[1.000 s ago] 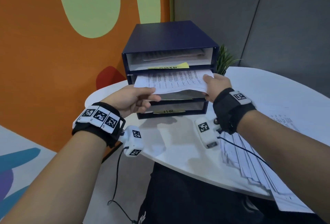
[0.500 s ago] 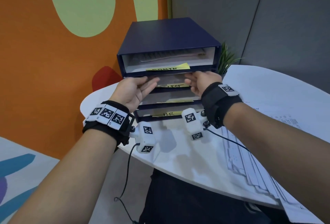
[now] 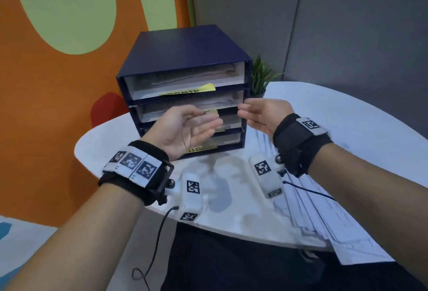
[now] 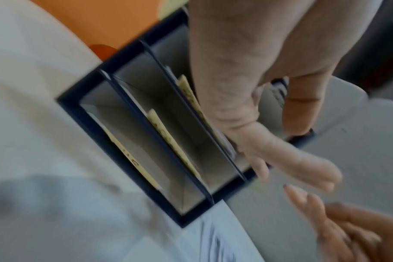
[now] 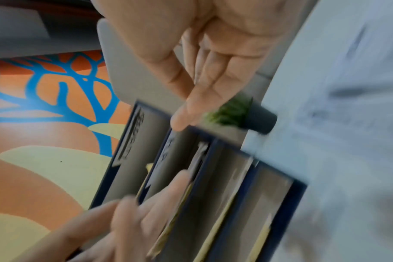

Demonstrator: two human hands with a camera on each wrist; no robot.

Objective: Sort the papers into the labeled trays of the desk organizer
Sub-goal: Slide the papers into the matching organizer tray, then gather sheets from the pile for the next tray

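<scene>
A dark blue desk organizer (image 3: 185,52) with several stacked trays stands at the table's far left; yellow labels (image 3: 190,90) stick to the tray fronts, and papers lie inside the upper trays. My left hand (image 3: 185,126) hovers palm up, fingers straight, in front of the middle trays, holding nothing. My right hand (image 3: 257,114) is level with the organizer's right front corner, fingers relaxed and empty. A fanned stack of printed papers (image 3: 324,209) lies on the table under my right forearm. Both wrist views are blurred: they show the organizer (image 4: 132,134) (image 5: 213,195) and empty fingers (image 4: 298,163) (image 5: 202,99).
The round white table (image 3: 347,128) extends to the right. A small potted plant (image 3: 260,77) (image 5: 242,115) stands just behind the organizer's right side. An orange and green wall is behind on the left, grey panels on the right. Cables hang off the table's near edge.
One second ago both hands held a printed sheet at the second tray. They pushed it in, let go and have drawn back, now empty.
</scene>
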